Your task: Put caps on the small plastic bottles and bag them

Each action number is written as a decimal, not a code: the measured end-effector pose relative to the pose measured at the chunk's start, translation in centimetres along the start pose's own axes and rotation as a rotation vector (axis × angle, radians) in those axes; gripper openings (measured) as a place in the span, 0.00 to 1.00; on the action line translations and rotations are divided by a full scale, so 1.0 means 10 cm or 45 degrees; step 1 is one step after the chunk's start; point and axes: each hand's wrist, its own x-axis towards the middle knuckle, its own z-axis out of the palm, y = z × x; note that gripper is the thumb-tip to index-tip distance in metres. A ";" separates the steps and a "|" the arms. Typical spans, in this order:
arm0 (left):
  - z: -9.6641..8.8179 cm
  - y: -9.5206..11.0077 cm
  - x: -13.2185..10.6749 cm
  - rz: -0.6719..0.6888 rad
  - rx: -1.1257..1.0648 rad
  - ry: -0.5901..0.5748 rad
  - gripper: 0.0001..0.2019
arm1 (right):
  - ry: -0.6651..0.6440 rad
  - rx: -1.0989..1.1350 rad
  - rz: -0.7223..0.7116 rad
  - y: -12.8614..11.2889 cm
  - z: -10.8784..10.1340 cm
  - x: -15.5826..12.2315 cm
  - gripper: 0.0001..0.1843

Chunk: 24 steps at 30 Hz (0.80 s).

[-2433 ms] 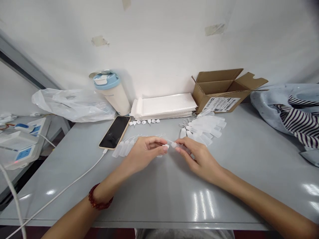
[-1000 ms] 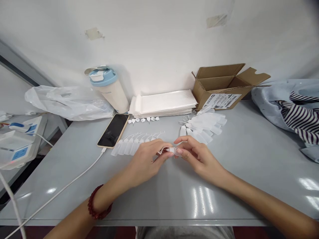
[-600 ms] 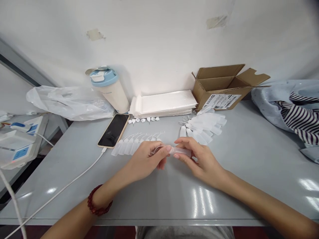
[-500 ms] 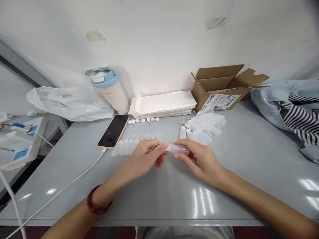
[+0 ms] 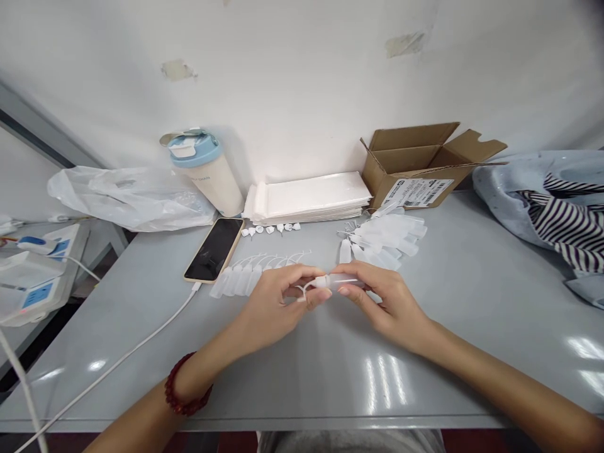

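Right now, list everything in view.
Desk: one, grey, centre
Smartphone: one, black, left
Carton: one, brown, back right
Packet stack: one, white, by wall
Tape patches: at least two, beige, wall
Caps: about seven, white, mid-desk
Tumbler: one, cream-blue, behind smartphone
Plastic bag: one, white, left
Charging cable: one, white, at smartphone
Power strip: one, white, left
Cloth: count unclear, striped, light blue, right
Bottle row: several, translucent, beside smartphone
Bottle pile: many, translucent, before carton
Squeeze bottle: one, translucent, held
Bracelet: one, red, left wrist
Left hand: one, at nozzle
Right hand: one, gripping squeeze bottle
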 end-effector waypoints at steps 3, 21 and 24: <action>-0.01 0.05 -0.01 -0.101 -0.093 -0.094 0.16 | 0.034 -0.026 -0.160 0.01 0.02 -0.01 0.10; 0.11 -0.18 -0.03 0.541 0.548 0.198 0.15 | -0.149 0.264 0.274 -0.05 -0.03 0.03 0.12; 0.08 -0.10 -0.01 0.246 0.363 0.055 0.14 | -0.140 0.264 0.266 -0.05 -0.03 0.04 0.11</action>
